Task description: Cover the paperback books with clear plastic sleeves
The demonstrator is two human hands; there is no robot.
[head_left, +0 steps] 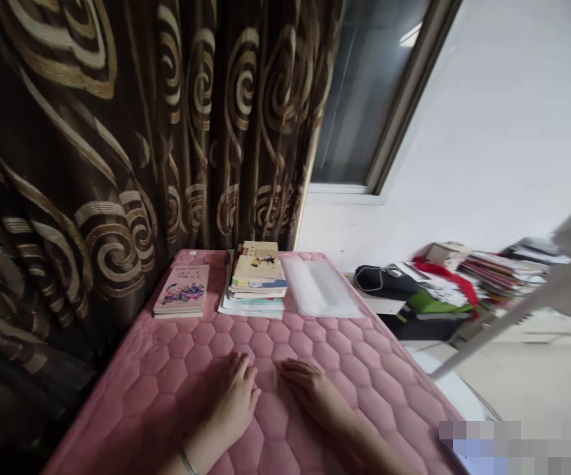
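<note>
My left hand point(235, 399) rests on a pink quilted cover point(275, 415), fingers stretched forward and a thin band around the wrist. Beside it on the right, my right hand point(312, 390) lies palm down on the same cover, its fingers extended. Neither one holds anything that I can see. Beyond them, at the far end, a small pile of pink books point(181, 290) lies on the left. In the middle sits a taller, uneven stack of books point(258, 267), with a tan one on top. To its right are flat, translucent plastic sleeves point(319, 287).
A dark patterned curtain point(117, 165) hangs along the left and far side. Right of the cover, a cluttered low surface carries a black bag point(384, 280), cloths and a pile of papers point(493, 270). A white slanted pole point(503, 316) stands close on the right.
</note>
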